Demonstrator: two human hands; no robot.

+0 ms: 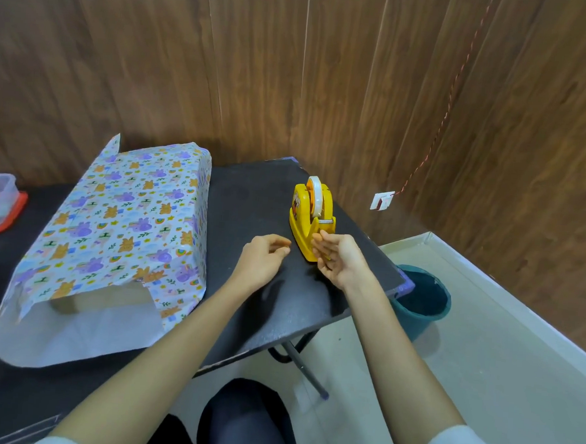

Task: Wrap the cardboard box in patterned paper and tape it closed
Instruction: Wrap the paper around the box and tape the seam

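Wood-panelled walls back a black table [252, 198]. On its left lies the box [105, 301], paper [123, 218] round its body, the near end gaping. The left hand [265, 259] hangs loosely curled, seemingly empty. The right hand [334, 260] touches the dispenser [310, 219]; whether it pinches tape, I can't tell. The near-end fold and its taping look still to do.

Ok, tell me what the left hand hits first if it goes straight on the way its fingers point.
Most likely the yellow tape dispenser: the left hand points at its base, with only bare table between. Depth is unclear.
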